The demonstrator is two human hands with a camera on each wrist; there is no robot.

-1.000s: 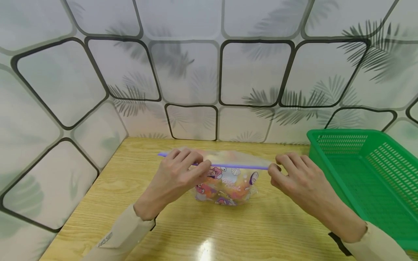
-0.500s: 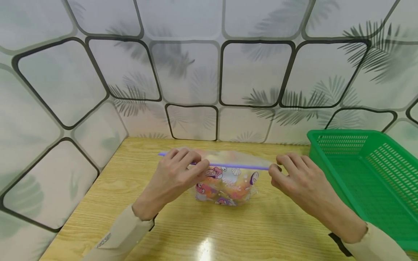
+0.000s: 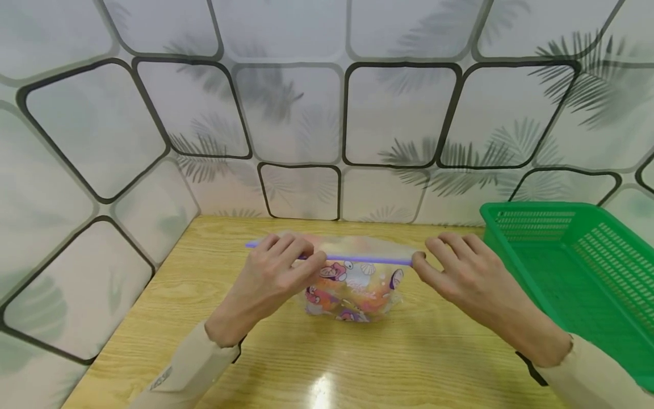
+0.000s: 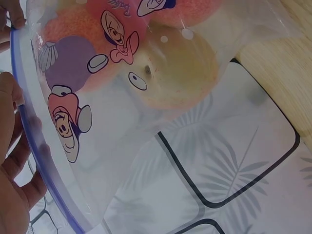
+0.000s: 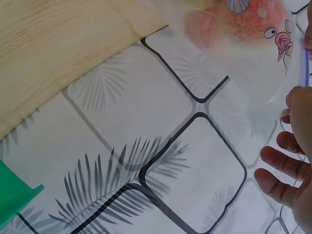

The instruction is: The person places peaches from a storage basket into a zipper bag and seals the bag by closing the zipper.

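Observation:
A clear zip bag (image 3: 352, 289) printed with pink and purple cartoon shells stands mid-table, its purple-blue zip strip (image 3: 370, 260) along the top. My left hand (image 3: 278, 272) pinches the strip left of its middle. In the left wrist view, the thumb lies on one side of the strip and fingers on the other. At the strip's right end, my right hand (image 3: 465, 272) pinches between thumb and index finger, the other fingers loosely bent. Through the plastic show a pale yellow round fruit (image 4: 183, 68) with a dark spot and orange-pink round pieces (image 4: 73, 31).
A green plastic basket (image 3: 528, 295) with slotted walls stands on the right, close to my right forearm. The wood-grain table (image 3: 347, 363) ends at the back against a patterned wall covering (image 3: 398, 113), which also runs along the left side.
My right hand has shifted a little left, and the strip's right end now shows farther left. The left hand has barely moved on the strip, and the bag stays in place.

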